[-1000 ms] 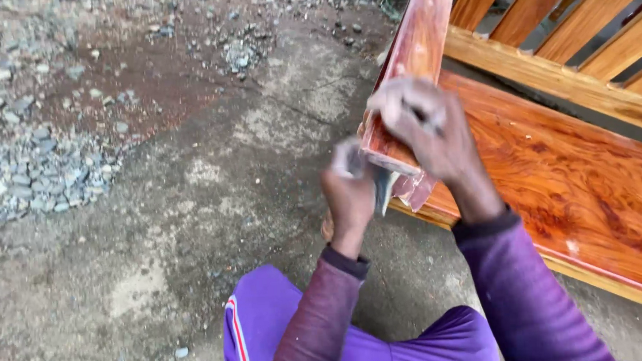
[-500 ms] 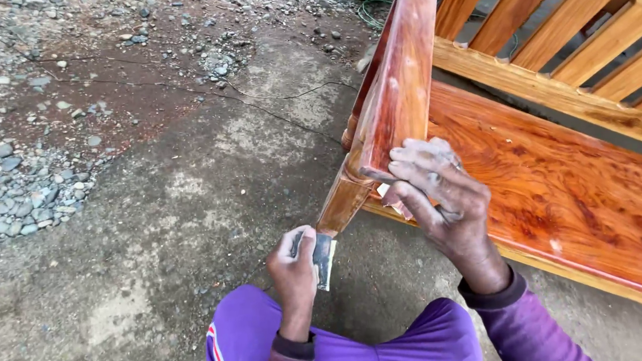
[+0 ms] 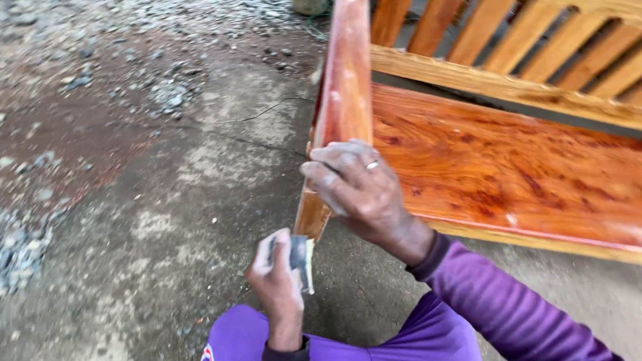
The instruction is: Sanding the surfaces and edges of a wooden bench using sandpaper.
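- Grey, folded sheet of sandpaper (image 3: 300, 261) sits pinched between thumb and fingers of the left hand (image 3: 278, 278), the grip closed on it just below the lower end of the glossy reddish-brown wooden rail (image 3: 343, 113).
- Keeping the fold flat against the wood, rather than on its corner, looks like the way to avoid gouging the finish.
- Up and to the right of that grip, the right hand (image 3: 362, 197) lies curled over the rail's edge, fingers closed loosely on it and dusted pale; a firm brace here should steady the piece.
- Farther right lies the polished red-orange wooden panel (image 3: 526, 177), with the slatted orange wooden backrest (image 3: 541, 44) beyond it.
- Left of both hands spreads the grey concrete ground (image 3: 155, 233) with loose gravel (image 3: 10, 248).
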